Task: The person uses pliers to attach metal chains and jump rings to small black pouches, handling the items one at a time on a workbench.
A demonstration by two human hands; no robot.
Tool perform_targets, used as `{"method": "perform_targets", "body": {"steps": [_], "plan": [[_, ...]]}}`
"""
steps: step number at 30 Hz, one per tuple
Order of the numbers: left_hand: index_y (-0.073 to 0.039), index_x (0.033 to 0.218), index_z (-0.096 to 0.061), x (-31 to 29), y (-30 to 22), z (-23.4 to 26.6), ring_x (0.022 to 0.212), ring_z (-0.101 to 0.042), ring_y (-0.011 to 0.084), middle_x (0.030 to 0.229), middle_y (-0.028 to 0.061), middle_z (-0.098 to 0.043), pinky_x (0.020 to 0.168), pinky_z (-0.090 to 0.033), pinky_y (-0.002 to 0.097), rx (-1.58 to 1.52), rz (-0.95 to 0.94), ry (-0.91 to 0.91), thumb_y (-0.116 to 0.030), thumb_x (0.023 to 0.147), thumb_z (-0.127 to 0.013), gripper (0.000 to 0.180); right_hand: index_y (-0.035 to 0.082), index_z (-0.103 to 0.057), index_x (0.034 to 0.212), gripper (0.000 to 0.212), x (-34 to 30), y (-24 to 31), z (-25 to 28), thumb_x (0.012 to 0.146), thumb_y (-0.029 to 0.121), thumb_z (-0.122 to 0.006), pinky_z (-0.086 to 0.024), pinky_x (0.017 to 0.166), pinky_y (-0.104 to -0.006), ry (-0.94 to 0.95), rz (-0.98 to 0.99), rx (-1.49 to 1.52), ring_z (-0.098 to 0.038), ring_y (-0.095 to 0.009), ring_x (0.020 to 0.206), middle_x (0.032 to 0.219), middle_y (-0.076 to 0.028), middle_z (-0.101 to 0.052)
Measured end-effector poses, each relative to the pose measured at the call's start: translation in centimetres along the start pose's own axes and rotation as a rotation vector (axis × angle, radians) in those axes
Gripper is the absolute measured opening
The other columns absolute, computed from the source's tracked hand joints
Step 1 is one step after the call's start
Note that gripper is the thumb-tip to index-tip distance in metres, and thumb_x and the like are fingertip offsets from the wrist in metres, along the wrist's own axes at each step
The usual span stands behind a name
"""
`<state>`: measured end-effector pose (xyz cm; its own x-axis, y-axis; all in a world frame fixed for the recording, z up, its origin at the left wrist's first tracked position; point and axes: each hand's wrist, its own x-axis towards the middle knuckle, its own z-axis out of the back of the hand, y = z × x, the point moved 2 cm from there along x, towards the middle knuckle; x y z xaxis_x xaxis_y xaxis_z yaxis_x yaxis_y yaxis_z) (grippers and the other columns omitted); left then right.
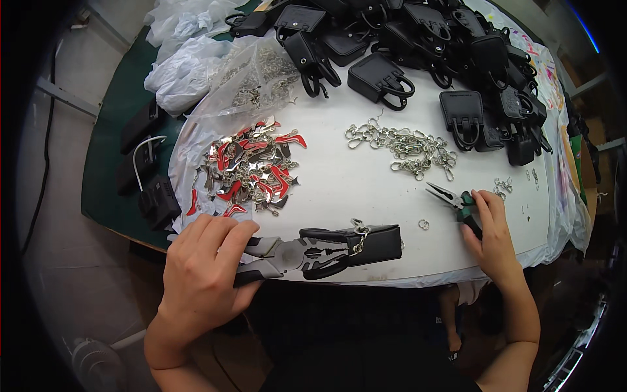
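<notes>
My left hand (202, 268) is closed around the grey and black handles of large combination pliers (287, 256), at the table's near edge. Their jaws are parted and overlap the handles of a miniature black handbag (379, 243), which lies on its side. A short silver chain (358, 236) hangs over that bag by the jaw tips; whether the jaws touch it I cannot tell. At the right, my right hand (491, 235) grips small long-nose pliers (450, 197) with green and black handles, their tips slightly apart above the table. Small metal rings (424, 225) lie between the hands.
Many miniature black handbags (379, 77) are heaped at the far right. Silver clasps with chains (418, 149) lie mid-table. Red, black and silver charms (251, 166) form a pile at left, below a clear plastic bag (251, 75). A black device (159, 201) sits by the left edge.
</notes>
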<state>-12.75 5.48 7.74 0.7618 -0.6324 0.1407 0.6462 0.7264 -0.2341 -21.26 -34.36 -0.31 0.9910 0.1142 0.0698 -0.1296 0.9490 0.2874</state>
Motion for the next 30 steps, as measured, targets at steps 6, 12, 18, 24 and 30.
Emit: {"method": "perform_targets", "body": {"steps": [6,12,18,24,30], "plan": [[-0.005,0.098,-0.062,-0.4,0.2,1.0,0.074,-0.058,0.0273,0.085,0.0076,-0.058,0.064,-0.047,0.0394,-0.002,-0.054,-0.014,-0.017,0.046,-0.085,0.058,-0.003,-0.052,0.118,0.055,0.8,5.0,4.6,0.075,0.017,-0.08,-0.049,0.083,-0.0429,0.06,0.132,0.324,-0.059,-0.035,0.089,0.111,-0.019,-0.055],[-0.005,0.094,-0.064,-0.6,0.4,1.1,0.072,-0.059,0.026,0.085,0.0063,-0.061,0.063,-0.048,0.0379,-0.02,-0.074,-0.013,-0.016,0.042,-0.082,0.056,0.003,-0.054,0.12,0.069,3.4,10.2,6.8,0.067,0.033,-0.086,-0.045,0.069,-0.0406,-0.021,0.534,0.038,-0.059,-0.03,0.084,0.107,-0.015,-0.057],[-0.005,0.094,-0.064,-1.0,0.6,1.4,0.072,-0.06,0.0259,0.085,0.0064,-0.063,0.063,-0.048,0.0378,-0.019,-0.055,0.007,-0.017,0.042,-0.082,0.057,0.002,-0.054,0.121,0.066,3.2,10.5,7.4,0.075,0.041,-0.079,-0.044,0.066,-0.0405,-0.039,0.582,-0.056,-0.058,-0.029,0.082,0.106,-0.015,-0.057],[-0.004,0.094,-0.064,-1.3,0.7,1.3,0.072,-0.059,0.0262,0.085,0.0065,-0.063,0.063,-0.048,0.0374,-0.029,-0.059,0.011,-0.016,0.04,-0.083,0.059,0.001,-0.053,0.122,0.061,3.4,10.6,7.5,0.082,0.043,-0.072,-0.044,0.065,-0.04,-0.065,0.613,-0.127,-0.058,-0.029,0.08,0.105,-0.014,-0.057],[-0.003,0.096,-0.065,-1.6,0.5,1.6,0.071,-0.059,0.0266,0.086,0.0074,-0.063,0.063,-0.048,0.0379,-0.019,-0.082,-0.023,-0.016,0.038,-0.082,0.062,-0.001,-0.058,0.114,0.061,3.5,11.0,7.9,0.075,0.04,-0.079,-0.045,0.06,-0.0375,0.013,0.569,-0.022,-0.058,-0.027,0.073,0.097,-0.013,-0.059]]}}
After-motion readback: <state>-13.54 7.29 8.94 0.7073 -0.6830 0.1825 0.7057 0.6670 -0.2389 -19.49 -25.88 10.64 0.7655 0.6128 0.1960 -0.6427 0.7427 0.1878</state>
